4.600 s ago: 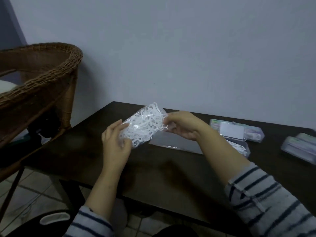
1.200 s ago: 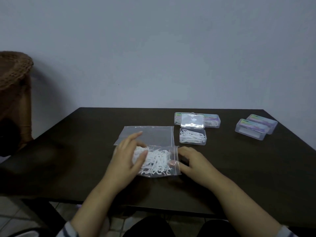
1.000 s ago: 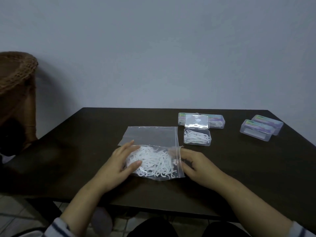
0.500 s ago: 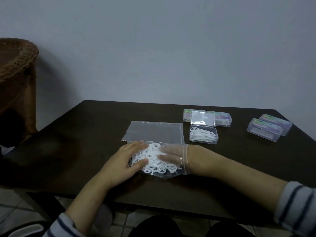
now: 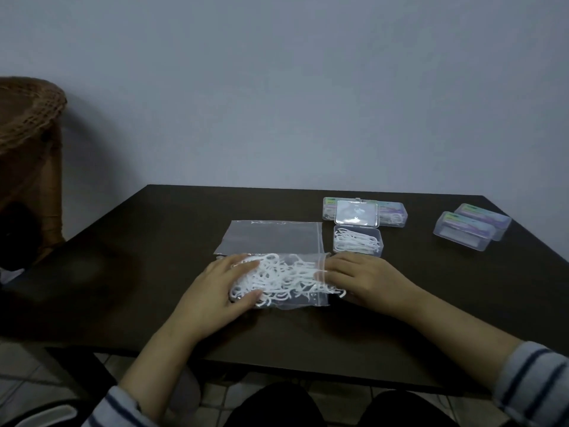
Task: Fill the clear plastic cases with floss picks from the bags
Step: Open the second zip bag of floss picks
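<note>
Both hands meet on the floss pick bag [image 5: 286, 280] at lower centre of the frame: my left hand [image 5: 221, 288] grips its closed left end, my right hand [image 5: 360, 278] pinches its open right mouth. Lying flat on the dark table [image 5: 154, 257], its long axis runs left to right. Clear plastic shows tangled white picks. Just beyond, upper right, sits an open clear case [image 5: 357, 241], partly filled.
</note>
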